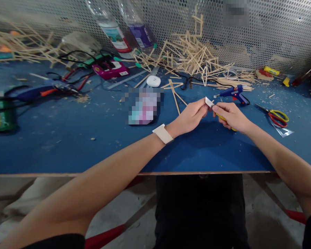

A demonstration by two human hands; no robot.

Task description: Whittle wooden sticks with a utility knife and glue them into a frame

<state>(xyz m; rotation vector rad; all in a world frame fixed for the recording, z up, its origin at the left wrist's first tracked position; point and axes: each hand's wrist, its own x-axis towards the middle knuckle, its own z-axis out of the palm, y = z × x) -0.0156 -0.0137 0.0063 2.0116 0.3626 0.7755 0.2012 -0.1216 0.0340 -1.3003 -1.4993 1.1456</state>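
My left hand (190, 117) and my right hand (230, 116) meet over the blue table (67, 145). The right hand is closed round a yellow-handled utility knife (224, 119); its grey blade (209, 102) sticks out toward the left hand. The left hand's fingers are pinched together at the blade's tip; whether they hold anything small there is hidden. A pale band (162, 133) sits on my left wrist. A blue glue gun (234, 93) lies just behind the hands.
A heap of thin wooden sticks (194, 55) is piled at the back. Red-and-yellow scissors (276, 116) lie to the right. Two plastic bottles (126, 27), a pink box (110, 69), cables, a white round object (153, 81) and a mesh wall stand behind.
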